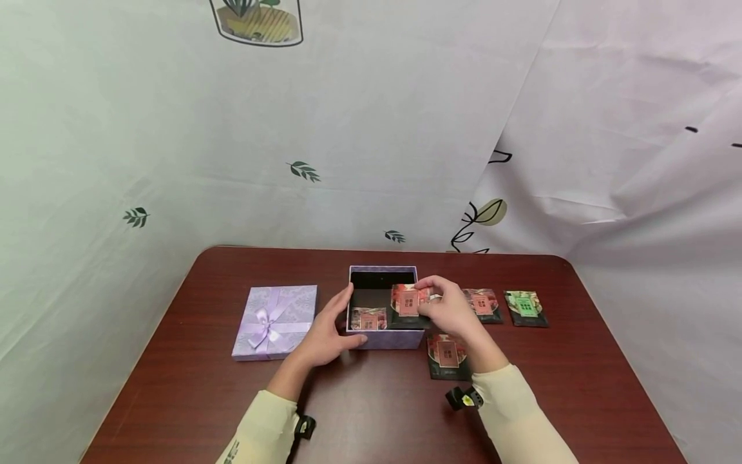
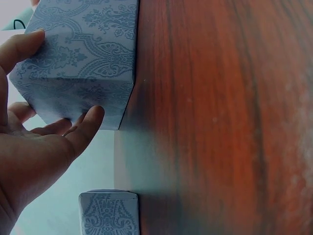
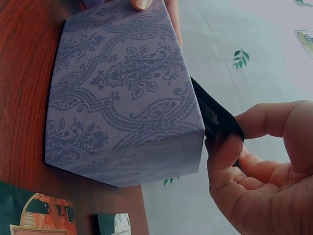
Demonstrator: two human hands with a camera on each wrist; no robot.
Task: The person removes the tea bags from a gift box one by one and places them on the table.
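A purple patterned gift box (image 1: pixel 385 340) with a black inside stands without its lid on the table. My left hand (image 1: pixel 326 332) holds its near left corner, thumb on the front face and fingers along the left side. One red and black sachet (image 1: pixel 368 318) lies inside at the left. My right hand (image 1: pixel 451 311) pinches another red and black sachet (image 1: pixel 408 301) by its right edge, over the right part of the box. In the right wrist view, this held sachet (image 3: pixel 215 115) shows dark between thumb and fingers, partly behind the box wall.
The lilac lid (image 1: pixel 246 341) with a ribbon bow lies left of the box. A red sachet (image 1: pixel 447 361) sits near the right forearm, a second red sachet (image 1: pixel 484 306) behind the right hand, and a green sachet (image 1: pixel 525 309) farther right. A patterned cloth (image 1: pixel 371 129) hangs behind the table (image 1: pixel 382 412).
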